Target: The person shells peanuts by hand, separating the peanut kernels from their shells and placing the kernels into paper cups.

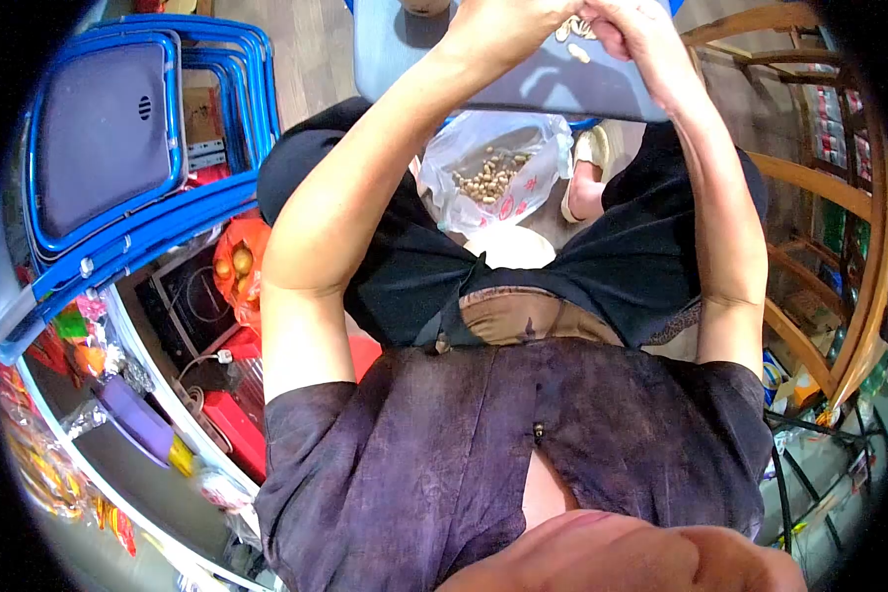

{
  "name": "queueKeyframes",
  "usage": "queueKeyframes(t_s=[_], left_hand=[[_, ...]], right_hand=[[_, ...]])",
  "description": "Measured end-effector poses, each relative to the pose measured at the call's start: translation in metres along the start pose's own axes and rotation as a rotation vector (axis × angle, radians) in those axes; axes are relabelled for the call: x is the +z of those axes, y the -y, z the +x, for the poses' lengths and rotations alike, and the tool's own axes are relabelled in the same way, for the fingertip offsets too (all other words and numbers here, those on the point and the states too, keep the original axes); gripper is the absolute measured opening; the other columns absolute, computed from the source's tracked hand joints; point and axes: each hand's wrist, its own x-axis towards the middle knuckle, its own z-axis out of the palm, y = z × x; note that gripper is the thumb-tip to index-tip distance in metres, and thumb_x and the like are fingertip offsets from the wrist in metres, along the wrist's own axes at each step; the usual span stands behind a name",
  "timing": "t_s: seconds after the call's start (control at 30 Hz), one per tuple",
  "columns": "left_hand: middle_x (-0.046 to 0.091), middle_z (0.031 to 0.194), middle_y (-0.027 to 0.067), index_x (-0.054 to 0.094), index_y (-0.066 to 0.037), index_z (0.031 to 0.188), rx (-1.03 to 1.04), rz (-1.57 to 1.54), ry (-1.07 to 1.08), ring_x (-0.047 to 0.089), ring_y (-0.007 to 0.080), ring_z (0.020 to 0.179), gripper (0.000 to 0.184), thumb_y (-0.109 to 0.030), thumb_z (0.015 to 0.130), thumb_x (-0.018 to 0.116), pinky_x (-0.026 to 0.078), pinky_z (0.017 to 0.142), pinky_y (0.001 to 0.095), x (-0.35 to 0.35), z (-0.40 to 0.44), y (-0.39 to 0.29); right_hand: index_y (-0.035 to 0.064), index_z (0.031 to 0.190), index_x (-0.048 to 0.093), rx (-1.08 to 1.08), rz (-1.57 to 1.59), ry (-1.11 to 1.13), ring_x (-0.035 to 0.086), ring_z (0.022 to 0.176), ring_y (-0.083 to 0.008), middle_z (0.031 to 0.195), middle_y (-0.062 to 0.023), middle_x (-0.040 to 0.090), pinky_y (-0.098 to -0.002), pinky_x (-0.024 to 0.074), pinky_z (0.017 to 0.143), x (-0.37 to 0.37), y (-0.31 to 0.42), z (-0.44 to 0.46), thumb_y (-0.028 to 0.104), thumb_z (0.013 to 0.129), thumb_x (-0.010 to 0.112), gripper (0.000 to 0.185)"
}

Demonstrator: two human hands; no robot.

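At the top edge, my left hand (508,28) and my right hand (639,28) come together over a small grey table (523,87). The fingers of both are bent inward and nearly meet; the frame's top edge partly cuts them off. What they pinch is too small and hidden to name. Pale peanut shells or peanuts (579,54) lie on the tabletop just below the fingers. Between my knees, under the table's near edge, an open white plastic bag (538,187) holds many peanuts (491,178) that look unshelled.
Blue-framed folding chairs (109,138) are stacked on the left. Below them are an orange bag of round fruit (239,261), a black cooktop (189,301) and shelves of packets. A wooden chair frame (819,187) stands at right. A round container (424,6) sits on the table's far left.
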Motion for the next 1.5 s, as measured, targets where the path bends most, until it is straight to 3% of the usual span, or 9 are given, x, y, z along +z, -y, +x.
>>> queueKeyframes(t_s=[0.43,0.5,0.57,0.63,0.7,0.87,1.17,1.37,1.5], left_hand=[[0.066,0.075,0.0128,0.066,0.002,0.087,-0.011,0.091,-0.012,0.063,0.0193,0.069,0.013,-0.008,0.08,0.065,0.05,0.065,0.0323,-0.006,0.003,-0.007],[0.066,0.074,0.0125,0.065,0.002,0.086,-0.062,0.013,0.004,0.063,0.019,0.067,0.013,-0.009,0.08,0.065,0.05,0.064,0.0323,-0.008,0.004,-0.008],[0.064,0.074,0.014,0.062,0.002,0.084,-0.107,-0.181,0.034,0.061,0.0235,0.066,0.012,-0.01,0.081,0.064,0.049,0.063,0.0348,-0.005,0.008,-0.001],[0.065,0.083,0.0008,0.067,-0.002,0.095,-0.156,-0.122,0.04,0.058,0.0082,0.077,0.016,-0.012,0.083,0.069,0.047,0.069,0.0235,-0.003,0.005,0.017],[0.063,0.082,-0.0011,0.067,-0.004,0.095,-0.14,-0.216,0.021,0.055,0.006,0.075,0.014,-0.01,0.082,0.071,0.045,0.067,0.0217,-0.001,0.005,0.021],[0.063,0.083,-0.0018,0.067,-0.004,0.096,-0.21,-0.232,0.071,0.055,0.0051,0.074,0.014,-0.011,0.084,0.07,0.045,0.067,0.0201,-0.004,0.004,0.008],[0.064,0.077,-0.0001,0.065,-0.003,0.086,-0.2,-0.266,0.044,0.056,0.0056,0.069,0.007,-0.007,0.082,0.07,0.045,0.064,0.0214,0.0,0.0,0.01],[0.066,0.079,0.0013,0.066,-0.003,0.087,-0.161,-0.295,0.022,0.057,0.0059,0.072,0.006,-0.007,0.085,0.069,0.046,0.066,0.0214,0.007,0.001,0.008],[0.065,0.084,0.0009,0.065,-0.004,0.094,-0.317,-0.633,0.091,0.057,0.0071,0.076,0.012,-0.012,0.086,0.068,0.046,0.071,0.0227,0.002,0.006,0.011]], right_hand=[[0.0061,0.068,0.062,0.041,0.007,-0.022,0.041,0.047,-0.0057,0.055,0.0025,0.05,-0.0222,0.0284,0.045,-0.002,-0.005,0.01,0.03,0.09,0.057,0.033],[0.0061,0.074,0.062,0.148,0.212,0.166,0.043,0.051,-0.0071,0.056,0.0022,0.049,-0.0244,0.0317,0.047,-0.005,0.002,0.009,0.028,0.091,0.057,0.028],[0.0113,0.075,0.055,0.072,0.077,0.154,0.036,0.055,-0.0036,0.062,0.0055,0.045,-0.0218,0.0251,0.048,-0.005,-0.017,0.01,0.04,0.098,0.047,0.037],[0.0107,0.069,0.055,0.052,0.083,0.01,0.037,0.052,-0.0055,0.059,0.0046,0.044,-0.0238,0.0283,0.047,0.004,-0.005,0.004,0.044,0.094,0.05,0.042],[0.0102,0.07,0.055,0.048,0.078,-0.016,0.036,0.05,-0.0055,0.058,0.0053,0.043,-0.024,0.0278,0.046,0.004,-0.005,0.005,0.042,0.094,0.051,0.041],[0.0082,0.073,0.058,0.024,0.154,0.065,0.036,0.05,-0.0043,0.059,0.005,0.044,-0.0228,0.0278,0.045,-0.001,0.0,0.003,0.036,0.094,0.056,0.035],[0.0088,0.074,0.058,0.101,0.205,0.125,0.035,0.05,-0.0053,0.058,0.005,0.041,-0.0239,0.0296,0.046,0.001,0.004,-0.002,0.043,0.096,0.052,0.041],[0.0093,0.077,0.056,0.084,0.324,0.084,0.029,0.048,-0.0061,0.056,0.006,0.035,-0.0239,0.0273,0.046,0.004,-0.005,-0.001,0.032,0.095,0.049,0.03],[0.0104,0.078,0.055,0.045,0.401,0.077,0.028,0.047,-0.0056,0.055,0.0068,0.035,-0.0234,0.0238,0.045,0.002,-0.006,0.0,0.031,0.095,0.046,0.028]])
